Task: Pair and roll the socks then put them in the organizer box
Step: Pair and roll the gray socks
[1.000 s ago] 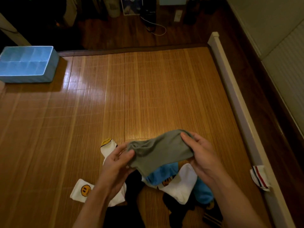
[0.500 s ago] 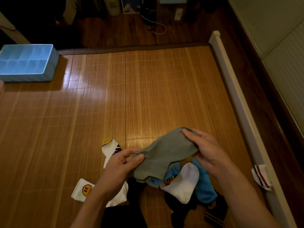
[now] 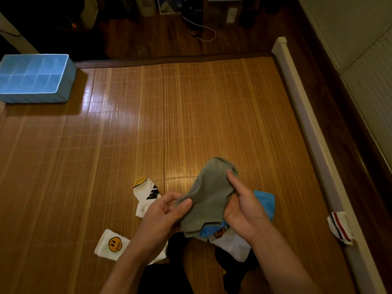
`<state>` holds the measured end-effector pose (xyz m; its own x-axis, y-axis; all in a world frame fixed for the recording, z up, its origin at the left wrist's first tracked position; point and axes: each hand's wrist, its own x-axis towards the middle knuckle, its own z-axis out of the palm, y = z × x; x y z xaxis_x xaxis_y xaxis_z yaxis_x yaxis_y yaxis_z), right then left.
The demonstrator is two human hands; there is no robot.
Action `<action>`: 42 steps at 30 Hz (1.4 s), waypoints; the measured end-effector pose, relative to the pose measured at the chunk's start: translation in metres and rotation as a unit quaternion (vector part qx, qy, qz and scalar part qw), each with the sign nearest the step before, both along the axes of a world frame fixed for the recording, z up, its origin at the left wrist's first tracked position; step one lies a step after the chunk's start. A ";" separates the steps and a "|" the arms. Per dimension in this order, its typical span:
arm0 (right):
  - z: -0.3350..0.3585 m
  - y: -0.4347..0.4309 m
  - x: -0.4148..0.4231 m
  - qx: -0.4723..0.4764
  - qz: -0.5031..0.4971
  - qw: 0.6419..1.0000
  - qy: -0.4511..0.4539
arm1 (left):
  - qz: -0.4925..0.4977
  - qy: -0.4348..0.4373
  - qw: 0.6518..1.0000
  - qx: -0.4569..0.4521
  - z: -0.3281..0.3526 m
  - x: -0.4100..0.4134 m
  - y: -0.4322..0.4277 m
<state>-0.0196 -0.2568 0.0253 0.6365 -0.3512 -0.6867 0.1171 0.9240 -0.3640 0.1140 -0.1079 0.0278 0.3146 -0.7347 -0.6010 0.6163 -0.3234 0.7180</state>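
Observation:
A pair of grey socks (image 3: 209, 194) hangs between both hands above a heap of socks at the near middle of the bamboo mat. My left hand (image 3: 163, 213) pinches one corner of the grey socks between thumb and fingers. My right hand (image 3: 244, 206) holds their right side, thumb on top and fingers beneath. Under them lie a blue sock (image 3: 265, 203), a white sock (image 3: 233, 246) and dark socks (image 3: 235, 270). The blue organizer box (image 3: 35, 78) with its compartments stands at the far left.
A white sock with a smiley face (image 3: 112, 244) and a white sock with a yellow toe (image 3: 146, 195) lie left of the heap. A striped white sock (image 3: 339, 228) hangs on the bed's side rail (image 3: 307, 126) at the right. Wooden floor lies beyond the mat.
The grey socks have turned from lying crosswise to standing more upright. My right hand has dropped lower along their right side, and my left hand has moved closer to it.

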 end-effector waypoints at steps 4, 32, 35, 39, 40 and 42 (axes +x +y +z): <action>0.003 -0.008 0.008 -0.031 0.017 0.999 0.006 | -0.035 -0.008 0.999 0.000 -0.003 -0.003 0.002; 0.005 -0.026 0.015 -0.088 0.045 0.995 0.019 | -0.117 0.068 0.991 0.007 -0.004 -0.012 -0.010; 0.002 -0.030 0.015 -0.093 0.042 0.994 0.031 | -0.105 0.063 0.992 0.011 -0.003 -0.017 -0.012; 0.000 -0.038 0.016 -0.092 0.041 0.994 0.044 | -0.040 0.058 0.997 0.036 -0.006 -0.025 -0.015; 0.000 -0.041 0.016 -0.087 0.035 0.995 0.043 | -0.038 0.059 0.997 0.041 -0.006 -0.026 -0.014; 0.000 -0.046 0.016 -0.089 0.019 0.995 0.044 | -0.034 0.064 0.996 0.054 -0.008 -0.029 -0.014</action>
